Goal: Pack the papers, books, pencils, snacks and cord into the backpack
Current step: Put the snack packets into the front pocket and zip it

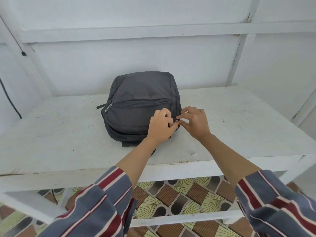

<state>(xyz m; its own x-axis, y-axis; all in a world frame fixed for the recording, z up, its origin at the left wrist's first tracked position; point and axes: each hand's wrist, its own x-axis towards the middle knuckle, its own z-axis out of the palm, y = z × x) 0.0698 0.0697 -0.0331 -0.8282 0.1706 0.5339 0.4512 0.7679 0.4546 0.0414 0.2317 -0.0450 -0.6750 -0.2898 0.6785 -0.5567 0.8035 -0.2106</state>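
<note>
The backpack (140,100) is clamped by the left grip (160,124), the zipper pull (176,122) pinched by the right grip (195,122); fabric could be snagged by a skewed tug.

Backpack (140,100) lies on table (239,117), midway between left and right edges, nearer back edge. Both hands at its near right corner: left hand (160,125) on the pack, right hand (196,120) just right of it, zip pull (176,123) between them.
</note>
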